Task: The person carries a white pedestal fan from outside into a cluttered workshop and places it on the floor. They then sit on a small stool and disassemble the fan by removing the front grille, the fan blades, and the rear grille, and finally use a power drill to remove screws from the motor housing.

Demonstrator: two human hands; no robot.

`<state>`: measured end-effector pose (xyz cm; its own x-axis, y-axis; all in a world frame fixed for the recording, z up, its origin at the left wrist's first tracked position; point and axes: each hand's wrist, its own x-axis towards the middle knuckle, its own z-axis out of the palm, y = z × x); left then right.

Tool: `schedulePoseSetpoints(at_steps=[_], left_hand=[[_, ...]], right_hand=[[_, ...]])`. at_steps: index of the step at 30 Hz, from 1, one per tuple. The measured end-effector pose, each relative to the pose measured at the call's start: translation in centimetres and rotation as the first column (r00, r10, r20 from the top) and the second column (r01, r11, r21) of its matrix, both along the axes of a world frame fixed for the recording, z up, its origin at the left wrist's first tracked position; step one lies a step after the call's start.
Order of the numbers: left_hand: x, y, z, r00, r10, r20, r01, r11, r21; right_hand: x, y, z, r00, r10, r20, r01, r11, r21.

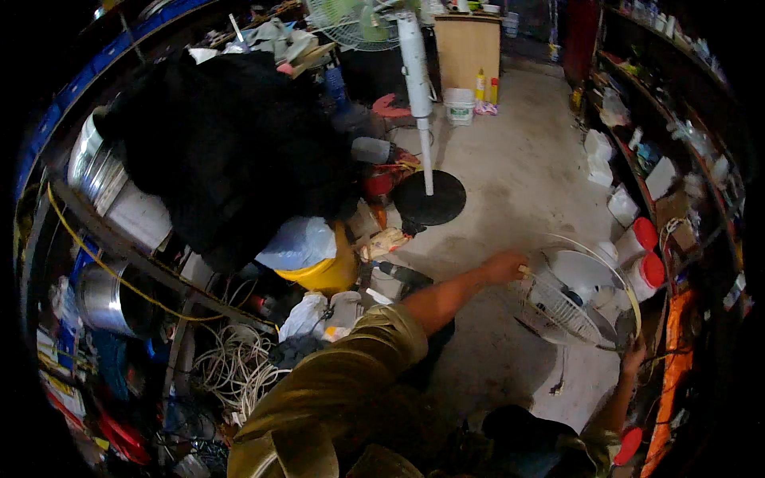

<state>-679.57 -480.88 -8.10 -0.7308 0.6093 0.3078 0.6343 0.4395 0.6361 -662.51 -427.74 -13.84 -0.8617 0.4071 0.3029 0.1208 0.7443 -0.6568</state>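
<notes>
In front of me, low over the floor, is a round wire fan guard (562, 309) with a pale curved rim (625, 280). My left hand (506, 268) reaches out from a brown-green sleeve, its fingers closed on the guard's left edge. On the opposite side, my right hand (633, 358) grips the rim at its lower right. Behind the wires stands a whitish tub-like container (575, 269); dark parts show near it, too unclear to name. Below the guard a cord end with a plug (556, 389) lies on the floor.
A pedestal fan (416, 88) on a round black base (430, 199) stands ahead. Red-lidded white tubs (645, 272) line the cluttered right shelves. To the left are a yellow bucket (328, 272), a drill-like tool (402, 275), coiled cable (231, 362) and a large black cover (231, 143).
</notes>
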Motion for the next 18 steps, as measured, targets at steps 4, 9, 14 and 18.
schedulePoseSetpoints(at_steps=[4, 9, 14, 18], left_hand=[[4.9, -4.1, 0.4, 0.998, 0.014, 0.058, -0.008, 0.995, -0.102], [8.4, -5.3, -0.1, 1.0, -0.012, 0.02, 0.015, 0.983, -0.183], [10.6, -4.0, 0.8, 0.996, -0.041, 0.081, 0.058, 0.973, -0.223], [9.9, -3.4, 0.3, 1.0, -0.019, -0.017, 0.015, 0.977, -0.212]], right_hand=[[7.4, -1.8, 0.4, 0.992, 0.005, 0.126, 0.055, 0.883, -0.467], [11.5, -6.8, 5.0, 0.976, -0.006, 0.22, 0.041, 0.987, -0.154], [8.8, -14.2, 11.0, 0.999, 0.042, 0.015, -0.044, 0.982, 0.184], [5.4, -16.6, 13.2, 0.968, 0.244, -0.057, -0.241, 0.969, 0.061]])
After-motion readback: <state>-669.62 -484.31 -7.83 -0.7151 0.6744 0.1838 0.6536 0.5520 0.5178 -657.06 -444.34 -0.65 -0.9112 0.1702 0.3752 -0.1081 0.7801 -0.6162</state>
